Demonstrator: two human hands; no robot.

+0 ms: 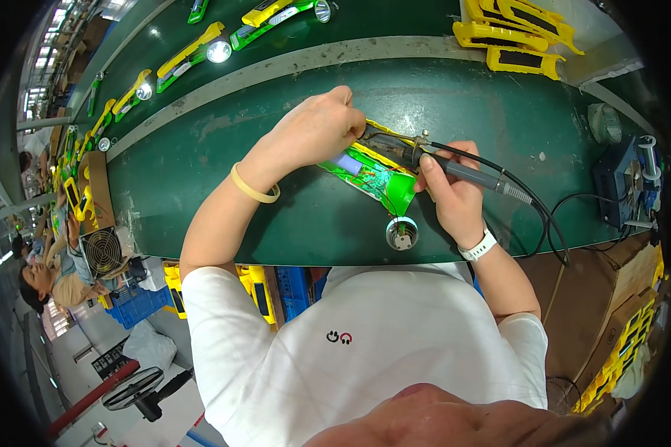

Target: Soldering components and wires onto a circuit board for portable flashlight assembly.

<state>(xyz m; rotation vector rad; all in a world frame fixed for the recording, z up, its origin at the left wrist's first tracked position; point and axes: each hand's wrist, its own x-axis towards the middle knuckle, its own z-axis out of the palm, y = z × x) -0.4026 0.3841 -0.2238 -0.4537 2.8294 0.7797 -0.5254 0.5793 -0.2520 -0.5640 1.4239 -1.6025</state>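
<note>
**Soldering iron held over an open green flashlight body**

Soldering iron (455,170) is gripped in the right hand (455,195), which is closed around the grey handle like around a pen. The tip of the iron points to the left, into the open green flashlight body (376,179). This body lies on the green conveyor belt (201,194), directly in front of the person, and thin wires and a blue part are visible inside it.

The left hand (317,130) is on the upper left side of the flashlight body, fingers curled and pressed on its yellow edge; what exactly the fingertips pinch cannot be seen. A yellow band (253,190) is around the left wrist and a white watch (479,246) around the right wrist.

Just below the flashlight body lies a round reflector head (401,233), joined to it by the wires. A black cable (529,201) runs from the iron to the right, toward a blue soldering station (615,182). Far above the flashlight body, finished flashlights (194,52) with lamps shining lie in a row, and yellow shells (511,33) are stacked at the upper right.
</note>
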